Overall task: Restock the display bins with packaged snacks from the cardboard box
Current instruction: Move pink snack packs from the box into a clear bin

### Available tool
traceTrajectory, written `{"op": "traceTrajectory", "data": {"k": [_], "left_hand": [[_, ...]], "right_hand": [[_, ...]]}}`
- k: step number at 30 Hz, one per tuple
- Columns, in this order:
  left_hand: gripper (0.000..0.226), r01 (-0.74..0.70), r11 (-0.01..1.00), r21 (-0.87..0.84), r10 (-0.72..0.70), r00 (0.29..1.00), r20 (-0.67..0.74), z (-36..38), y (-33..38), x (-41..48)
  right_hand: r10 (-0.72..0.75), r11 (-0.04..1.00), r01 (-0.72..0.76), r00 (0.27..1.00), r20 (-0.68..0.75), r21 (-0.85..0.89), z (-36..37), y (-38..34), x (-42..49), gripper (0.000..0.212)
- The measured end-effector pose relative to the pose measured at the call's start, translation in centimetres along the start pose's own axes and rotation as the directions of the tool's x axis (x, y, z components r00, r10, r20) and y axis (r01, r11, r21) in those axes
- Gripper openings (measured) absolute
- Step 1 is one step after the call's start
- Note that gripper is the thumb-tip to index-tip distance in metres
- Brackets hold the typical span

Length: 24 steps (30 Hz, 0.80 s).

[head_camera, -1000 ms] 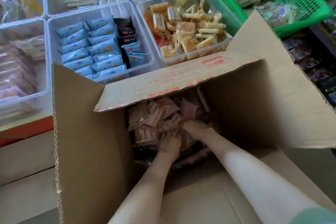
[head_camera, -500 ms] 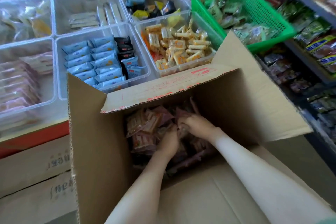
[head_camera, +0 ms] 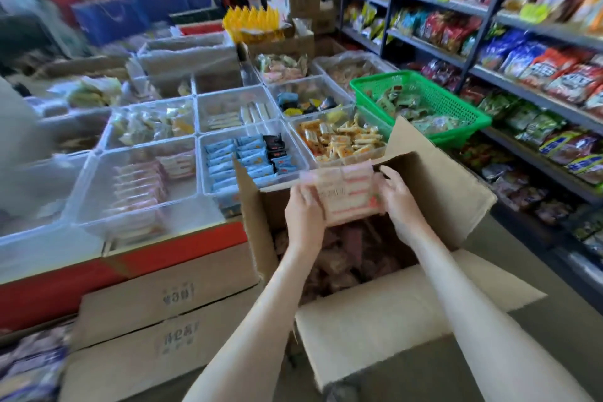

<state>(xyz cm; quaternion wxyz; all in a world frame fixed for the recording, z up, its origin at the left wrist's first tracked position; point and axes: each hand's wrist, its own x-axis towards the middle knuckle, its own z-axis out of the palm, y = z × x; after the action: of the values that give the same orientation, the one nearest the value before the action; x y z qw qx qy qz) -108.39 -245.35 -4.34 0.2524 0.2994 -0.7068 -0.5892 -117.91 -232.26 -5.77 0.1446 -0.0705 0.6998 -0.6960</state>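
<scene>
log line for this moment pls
left hand: grips snack stack | right hand: grips snack stack | stack: above open cardboard box | bins: not yet reached

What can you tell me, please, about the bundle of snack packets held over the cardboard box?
The bundle of snack packets is a flat stack of clear pinkish wrappers with red-pink bands, showing pale stick-like biscuits inside; its print is too blurred to read. It is held roughly level over the open cardboard box, in front of its far flap. The left hand grips its left end and the right hand its right end. Nothing else visibly touches it.
</scene>
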Motion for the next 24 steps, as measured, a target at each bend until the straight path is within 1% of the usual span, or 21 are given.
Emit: {"op": "traceTrajectory", "data": {"k": [1, 2, 4, 6, 10, 12, 14, 17, 19, 22, 24], "left_hand": [[0.029, 0.008, 1.0, -0.024, -0.008, 1.0, -0.016, -1.4, 0.7, 0.2], [0.028, 0.009, 1.0, -0.029, -0.01, 1.0, -0.023, -2.8, 1.4, 0.4], [0.029, 0.013, 0.999, -0.048, -0.015, 0.999, -0.045, -5.7, 2.0, 1.0], [0.032, 0.013, 0.999, -0.042, -0.017, 0.996, -0.087, -8.5, 2.4, 1.6], [0.034, -0.044, 0.999, -0.027, 0.038, 0.985, -0.17, -13.7, 2.1, 3.1], [0.032, -0.053, 0.998, -0.026, 0.048, 0.981, -0.187, -16.2, 1.8, 4.2], [0.029, -0.061, 0.997, -0.04, 0.052, 0.977, -0.207, -18.9, 1.4, 6.2], [0.031, -0.08, 0.996, 0.035, 0.086, 0.97, -0.228, -23.3, 0.7, 10.4], [0.031, -0.078, 0.993, 0.089, 0.096, 0.97, -0.225, -26.6, -0.2, 13.7], [0.031, -0.06, 0.98, 0.192, 0.102, 0.971, -0.215, -30.8, -2.4, 19.0], [0.031, -0.028, 0.964, 0.264, 0.075, 0.983, -0.167, -32.7, -4.4, 22.5]], "right_hand": [[0.008, 0.995, -0.018, 0.996, 0.094, 0.098, 0.9, -1.2, -0.9, 0.036], [-0.006, 0.987, -0.021, 0.986, 0.168, 0.16, 2.0, -2.6, -1.8, 0.035], [-0.037, 0.978, -0.01, 0.974, 0.222, 0.209, 4.3, -4.6, -3.1, 0.035], [-0.057, 0.978, 0.007, 0.969, 0.239, 0.207, 6.7, -6.0, -3.8, 0.034], [-0.06, 0.987, 0.019, 0.965, 0.255, 0.162, 11.7, -7.1, -4.0, 0.027], [-0.054, 0.989, 0.014, 0.96, 0.274, 0.146, 14.5, -7.4, -3.5, 0.019], [-0.04, 0.992, 0.002, 0.953, 0.302, 0.127, 17.9, -7.5, -2.4, 0.018], [-0.043, 0.995, 0.011, 0.95, 0.308, 0.102, 23.9, -7.1, -0.1, 0.016], [-0.03, 0.999, 0.021, 0.96, 0.279, 0.034, 28.1, -6.4, 2.1, 0.015], [-0.007, 0.987, 0.045, 0.971, 0.238, -0.155, 34.1, -5.1, 6.1, 0.018], [-0.013, 0.962, 0.061, 0.984, 0.18, -0.265, 37.5, -4.0, 8.6, 0.018]]}}
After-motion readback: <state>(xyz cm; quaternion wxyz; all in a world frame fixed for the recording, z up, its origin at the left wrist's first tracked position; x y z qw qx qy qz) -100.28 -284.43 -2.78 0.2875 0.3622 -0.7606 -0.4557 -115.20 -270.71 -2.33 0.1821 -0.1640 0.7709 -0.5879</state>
